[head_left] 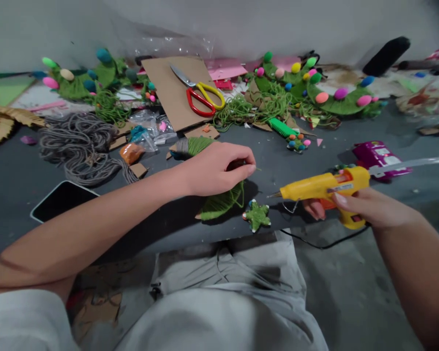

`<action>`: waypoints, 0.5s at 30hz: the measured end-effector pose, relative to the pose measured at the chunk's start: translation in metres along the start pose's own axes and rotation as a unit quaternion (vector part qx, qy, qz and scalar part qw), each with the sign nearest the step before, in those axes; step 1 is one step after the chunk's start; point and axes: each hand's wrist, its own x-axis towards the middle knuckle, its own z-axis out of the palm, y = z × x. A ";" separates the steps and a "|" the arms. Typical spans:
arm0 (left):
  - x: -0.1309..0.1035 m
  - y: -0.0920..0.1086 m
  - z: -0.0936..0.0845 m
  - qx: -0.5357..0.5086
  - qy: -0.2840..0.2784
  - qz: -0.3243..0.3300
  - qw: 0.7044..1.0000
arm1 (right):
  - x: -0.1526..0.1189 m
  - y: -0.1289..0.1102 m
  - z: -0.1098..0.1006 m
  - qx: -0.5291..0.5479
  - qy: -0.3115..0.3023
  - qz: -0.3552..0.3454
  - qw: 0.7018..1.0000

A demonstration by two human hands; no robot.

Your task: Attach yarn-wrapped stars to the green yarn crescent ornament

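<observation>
My right hand [351,204] is wrapped round a yellow glue gun [314,187], whose nozzle points left above the dark table. My left hand [227,168] is closed in a pinch at the thumb and index finger, with a short bit of green yarn [258,169] showing at the fingertips. Below that hand lies a green yarn-wrapped piece [219,205], partly hidden by it. A small green star [256,216] with white tips rests near the table's front edge, between the wrapped piece and the glue gun.
Scissors [197,92] lie on cardboard [164,92] at the back. Grey yarn [80,146] and a phone [64,200] are at the left. Green yarn [274,102] and pompom-trimmed pieces [332,100] line the back. A purple packet [380,158] sits behind the glue gun.
</observation>
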 end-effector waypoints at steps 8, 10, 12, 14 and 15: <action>-0.001 -0.001 0.001 0.006 -0.023 0.014 1.000 | 0.002 -0.001 0.006 -0.020 -0.026 0.011 0.999; -0.001 -0.001 0.002 0.008 -0.026 0.021 0.999 | 0.002 -0.001 0.008 -0.023 -0.020 0.024 0.999; -0.001 -0.001 0.002 0.010 -0.030 0.025 0.999 | 0.001 0.000 0.009 -0.022 -0.021 0.042 0.999; -0.001 -0.001 0.001 0.011 -0.032 0.025 0.999 | 0.002 0.001 0.009 -0.022 -0.021 0.054 0.998; -0.001 -0.001 0.001 0.011 -0.033 0.024 0.999 | 0.003 0.001 0.010 -0.023 -0.019 0.057 0.998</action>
